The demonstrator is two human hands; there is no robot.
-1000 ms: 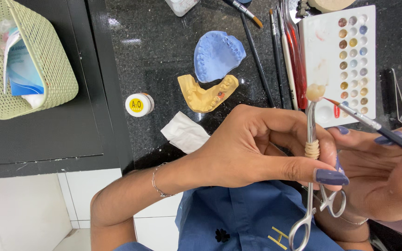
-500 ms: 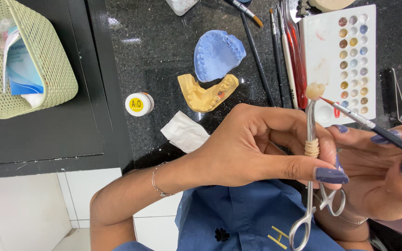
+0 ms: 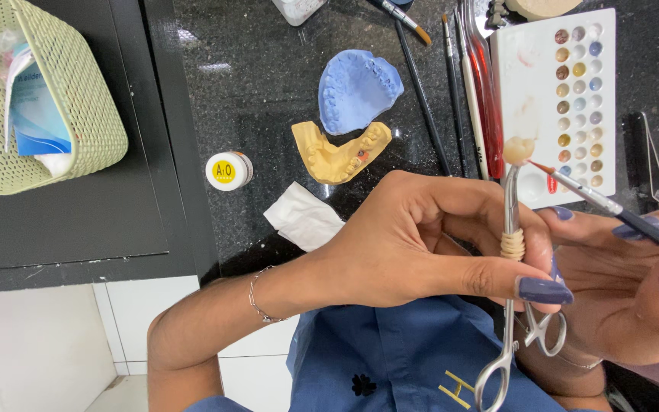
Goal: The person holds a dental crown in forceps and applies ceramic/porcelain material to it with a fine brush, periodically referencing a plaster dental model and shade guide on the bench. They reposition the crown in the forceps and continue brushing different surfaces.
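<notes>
While the left hand (image 3: 421, 244) pinches the clamp (image 3: 511, 252) as before, the right hand (image 3: 634, 282), pinching the brush (image 3: 612, 210), has brought its tip onto the tooth (image 3: 518, 149): painting underway

Bright, even indoor light falls from above. The polished black counter (image 3: 268, 99) throws back 2 soft white glare patches near its upper left part, and its speckles stay crisp. The blue dental cast (image 3: 356, 88) and yellow dental cast (image 3: 337, 152) are sharp, with only faint shadows beneath them. The left hand (image 3: 413, 244) casts a soft shadow on the counter. The right hand (image 3: 634, 290), close to the lens, looks slightly soft. Straight edges bow mildly toward the frame's borders.
</notes>
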